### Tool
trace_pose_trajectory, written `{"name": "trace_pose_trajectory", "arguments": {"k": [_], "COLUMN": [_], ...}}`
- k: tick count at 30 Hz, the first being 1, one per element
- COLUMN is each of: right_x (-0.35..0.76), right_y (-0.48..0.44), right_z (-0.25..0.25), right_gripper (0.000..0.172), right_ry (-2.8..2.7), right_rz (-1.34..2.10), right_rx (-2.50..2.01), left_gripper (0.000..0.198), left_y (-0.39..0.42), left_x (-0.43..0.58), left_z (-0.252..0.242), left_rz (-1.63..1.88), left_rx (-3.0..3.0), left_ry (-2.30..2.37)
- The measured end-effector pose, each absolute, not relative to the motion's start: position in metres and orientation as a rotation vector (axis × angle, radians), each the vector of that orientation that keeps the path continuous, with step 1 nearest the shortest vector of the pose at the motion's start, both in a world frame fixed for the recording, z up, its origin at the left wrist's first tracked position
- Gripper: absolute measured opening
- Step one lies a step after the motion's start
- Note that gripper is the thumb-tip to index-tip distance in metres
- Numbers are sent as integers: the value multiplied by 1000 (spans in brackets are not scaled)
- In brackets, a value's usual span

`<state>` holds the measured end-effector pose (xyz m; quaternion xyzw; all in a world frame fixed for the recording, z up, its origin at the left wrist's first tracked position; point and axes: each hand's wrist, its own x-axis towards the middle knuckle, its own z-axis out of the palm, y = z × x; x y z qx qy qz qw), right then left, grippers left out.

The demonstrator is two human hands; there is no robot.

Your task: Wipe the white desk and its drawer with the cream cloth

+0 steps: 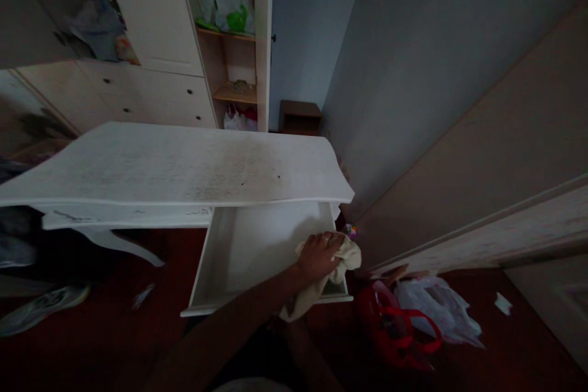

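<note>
My left hand (319,255) is closed around a cream cloth (350,252) at the right side of a pulled-out drawer (257,251). A ring shows on one finger. The cloth drapes over the drawer's right wall and hangs past its front edge. Lower down, beneath my left forearm, my right hand (290,326) is in dark shadow near the hanging end of the cloth; its fingers are hidden. The white drawer's visible inside is bare. It belongs to a white desk (151,159) whose top carries dark smudges and two small dark specks.
Behind the desk stands a white cabinet (151,86) with drawers and shelves holding plastic bags (232,0). A small brown box-like unit (301,115) sits by the wall. Right of the drawer, a red bag (390,324) and a white plastic bag (441,309) lie on the floor. A shoe (46,309) is at left.
</note>
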<state>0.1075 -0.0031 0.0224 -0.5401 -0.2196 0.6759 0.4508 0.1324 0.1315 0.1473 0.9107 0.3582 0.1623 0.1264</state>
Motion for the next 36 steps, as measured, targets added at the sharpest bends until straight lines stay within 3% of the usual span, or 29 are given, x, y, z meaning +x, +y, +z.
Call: {"name": "trace_pose_trajectory", "arguments": {"k": [8,13,18,26,36], "right_x": [112,115,118,115,117], "right_y": [4,0,0,-1,-1], "right_z": [17,22,34,32,34], "right_gripper": [55,58,60,58,55], "right_ry": [-526,-551,-612,-568,-631], "right_rz": [1792,1805,1833,1828,1844], "right_rx": [-1358,-1340,-1330,-1322,-1335], "left_gripper": [39,33,43,42,51], "left_y": [188,200,207,236,202], "left_x": [153,157,125,65,126], "left_z": [164,156,136,113,117], "left_rz": [555,625,535,364,425], "left_rx": [2285,2237,2403,2444,2573], "left_ry": [1521,1585,1564,1868,1649]}}
